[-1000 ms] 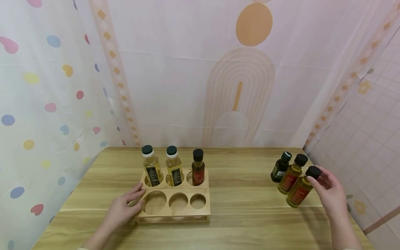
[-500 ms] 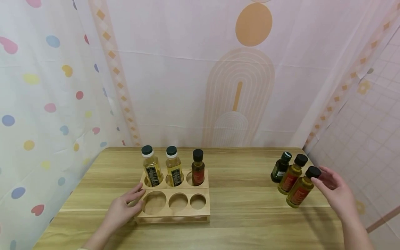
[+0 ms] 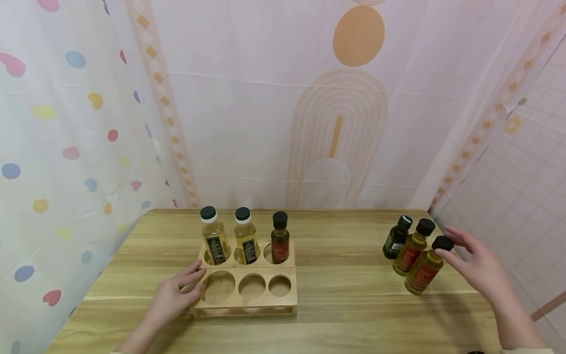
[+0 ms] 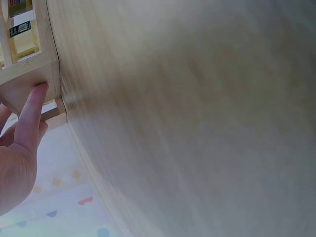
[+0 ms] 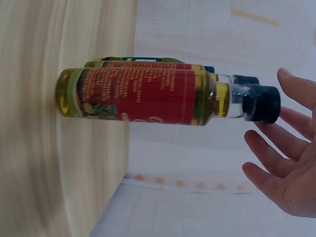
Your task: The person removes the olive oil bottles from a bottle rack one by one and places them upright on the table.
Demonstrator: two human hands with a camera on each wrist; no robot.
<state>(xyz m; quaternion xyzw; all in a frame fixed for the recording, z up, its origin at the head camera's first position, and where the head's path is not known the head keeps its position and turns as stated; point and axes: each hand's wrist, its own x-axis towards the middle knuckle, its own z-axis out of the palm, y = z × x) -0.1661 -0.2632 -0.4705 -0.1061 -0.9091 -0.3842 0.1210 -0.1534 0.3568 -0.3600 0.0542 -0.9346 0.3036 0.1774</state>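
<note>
Toward the left edge of the counter (image 3: 340, 314), one wooden rack (image 3: 268, 301) with six round holes in two rows of three. In the back row, one to each hole: a left pale-oil bottle (image 3: 216, 246) and a middle pale-oil bottle (image 3: 248, 248), both with dark green caps and white collars, then a dark bottle (image 3: 280, 246) with one black cap and one red label. In the front row, three holes narrowing from left to right. Just inside the counter's right edge, three more upright and close together, back to front: a small dark green bottle (image 3: 395, 242), a middle red-labelled bottle (image 3: 409, 255) and a front red-labelled bottle (image 3: 423, 276); six bottles altogether. At the rack's left end, one left hand (image 3: 173, 293), fingers loosely extended, one fingertip pressing the end panel. At the black cap (image 3: 442, 243) of the front red-labelled bottle, one right hand (image 3: 479, 268), thumb and fingers spread about it; contact hard to tell. Behind, one curtain (image 3: 247, 123) with one orange disc and nested arches.
</note>
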